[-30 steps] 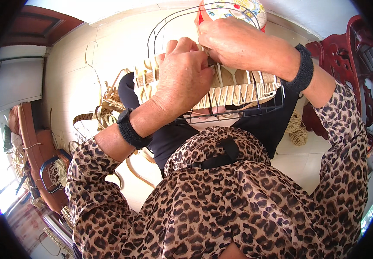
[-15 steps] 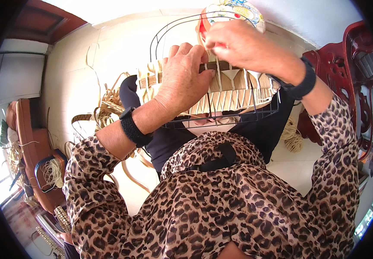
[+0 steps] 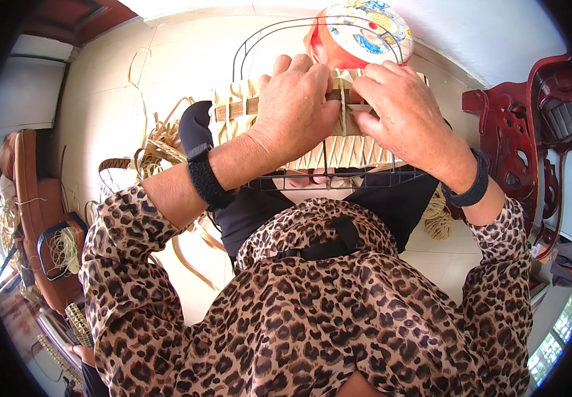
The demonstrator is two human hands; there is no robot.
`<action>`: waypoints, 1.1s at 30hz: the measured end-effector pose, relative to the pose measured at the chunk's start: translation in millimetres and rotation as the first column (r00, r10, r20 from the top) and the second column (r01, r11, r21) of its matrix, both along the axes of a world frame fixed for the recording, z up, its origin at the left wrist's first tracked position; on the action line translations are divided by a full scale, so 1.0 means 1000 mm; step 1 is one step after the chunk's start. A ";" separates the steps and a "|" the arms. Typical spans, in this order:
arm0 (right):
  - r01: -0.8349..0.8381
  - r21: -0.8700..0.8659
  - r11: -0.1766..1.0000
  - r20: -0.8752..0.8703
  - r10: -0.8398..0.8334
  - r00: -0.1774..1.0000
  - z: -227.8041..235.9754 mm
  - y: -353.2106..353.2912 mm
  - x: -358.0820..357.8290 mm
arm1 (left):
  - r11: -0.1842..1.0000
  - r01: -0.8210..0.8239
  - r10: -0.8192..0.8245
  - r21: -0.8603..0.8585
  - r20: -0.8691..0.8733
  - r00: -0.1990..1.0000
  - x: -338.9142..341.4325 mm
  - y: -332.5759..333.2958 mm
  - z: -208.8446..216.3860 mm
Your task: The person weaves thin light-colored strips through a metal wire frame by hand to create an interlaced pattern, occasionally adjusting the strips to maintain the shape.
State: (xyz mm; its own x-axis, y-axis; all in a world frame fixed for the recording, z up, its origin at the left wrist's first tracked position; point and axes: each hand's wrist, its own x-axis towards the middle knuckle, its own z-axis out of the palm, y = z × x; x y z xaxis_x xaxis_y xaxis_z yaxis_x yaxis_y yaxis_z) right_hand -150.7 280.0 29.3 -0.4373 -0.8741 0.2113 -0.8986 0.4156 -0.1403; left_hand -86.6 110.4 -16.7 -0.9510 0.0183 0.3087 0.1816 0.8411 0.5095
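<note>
Across my lap lies a black wire frame (image 3: 326, 157) with a tall rounded loop at its far side. Pale woven straw-like strips (image 3: 359, 151) cover part of it, and a brown flat band (image 3: 234, 108) runs through them. My left hand (image 3: 296, 99) is closed over the far edge of the weaving, thumb on the near face. Beside it my right hand (image 3: 402, 109) is closed, thumb and fingers pinching at a pale strip by the band. The fingertips and far side of the weaving are partly hidden.
An orange-red tub (image 3: 324, 49) with a patterned round lid (image 3: 372, 33) stands beyond the frame. Loose strips (image 3: 162, 140) lie on the floor at left; a coil of cord (image 3: 438, 220) lies at right. A carved dark-red wooden chair (image 3: 518, 109) stands right, a brown bench (image 3: 41, 218) left.
My right hand has come down from above the far edge onto the weaving, close beside my left. The left hand still rests on the weaving.
</note>
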 end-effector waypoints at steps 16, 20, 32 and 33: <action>-0.007 0.028 1.000 0.038 0.006 0.999 -0.007 -0.006 0.003 | 0.968 0.115 -0.058 -0.222 0.246 0.968 -0.046 -0.013 0.007; 0.020 -0.013 1.000 0.067 -0.019 0.998 -0.006 -0.005 0.006 | 0.941 0.207 -0.168 -0.269 0.160 0.973 -0.051 -0.014 0.004; -0.052 -0.028 0.998 0.114 0.055 0.992 -0.008 0.001 0.003 | 0.929 0.222 -0.233 -0.297 -0.001 0.973 -0.045 -0.001 0.006; -0.050 -0.026 0.998 0.073 0.052 0.996 -0.007 0.001 0.004 | 0.932 0.227 -0.241 -0.282 -0.015 0.970 -0.046 -0.001 0.005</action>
State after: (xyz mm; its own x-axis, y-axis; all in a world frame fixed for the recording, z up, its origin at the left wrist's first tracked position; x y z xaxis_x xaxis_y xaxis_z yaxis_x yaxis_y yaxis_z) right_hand -146.9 280.7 21.9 -0.4072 -0.8908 0.2018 -0.9056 0.3650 -0.2160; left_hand -132.7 109.7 -11.2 -0.8932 0.3299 0.3056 0.4093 0.8778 0.2487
